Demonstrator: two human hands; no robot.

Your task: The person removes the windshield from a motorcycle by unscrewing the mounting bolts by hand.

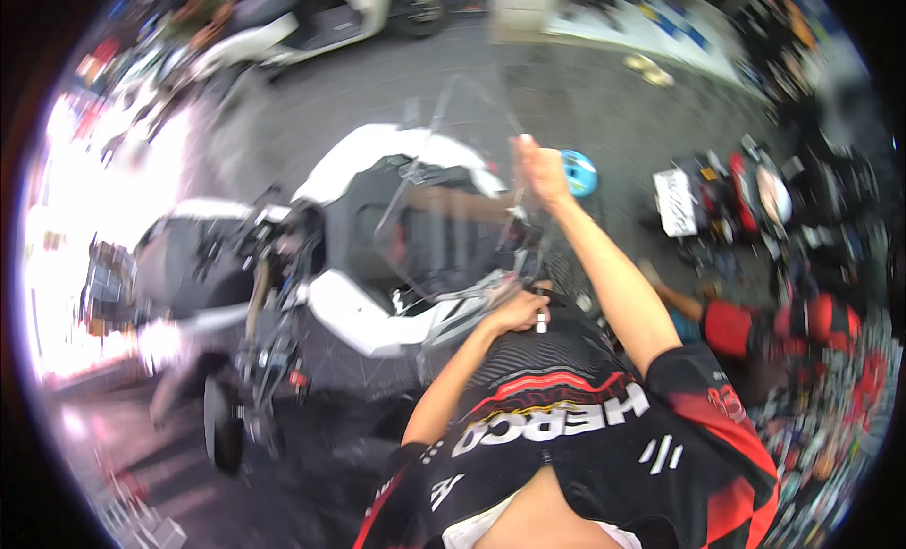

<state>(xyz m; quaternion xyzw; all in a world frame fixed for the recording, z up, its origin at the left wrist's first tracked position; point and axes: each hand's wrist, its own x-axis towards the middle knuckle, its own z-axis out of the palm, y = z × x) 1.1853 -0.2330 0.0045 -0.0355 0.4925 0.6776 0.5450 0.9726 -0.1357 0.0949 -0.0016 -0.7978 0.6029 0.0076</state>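
Before me stands a motorbike with a white front fairing (354, 322) and dark inner panels. A clear plastic windscreen (417, 188) lies tilted above its front, and the bike shows through it. My right hand (546, 177) grips the windscreen's right-hand edge, arm stretched out. Close to my waist, my left hand (515, 314) is closed around a small object with a pale end (542, 322); the fingers cover most of it. Beside that hand is the lower corner of the fairing. Motion blur hides the finer mounting parts.
Handlebars (265, 266) and a round mirror (223, 425) jut out at left. A blue round object (580, 174) is past my right hand. Pale slippers (648, 69) lie farther off. Another motorbike (736, 195) and a person in red (729, 329) are at right; a white scooter (318, 39) stands beyond.
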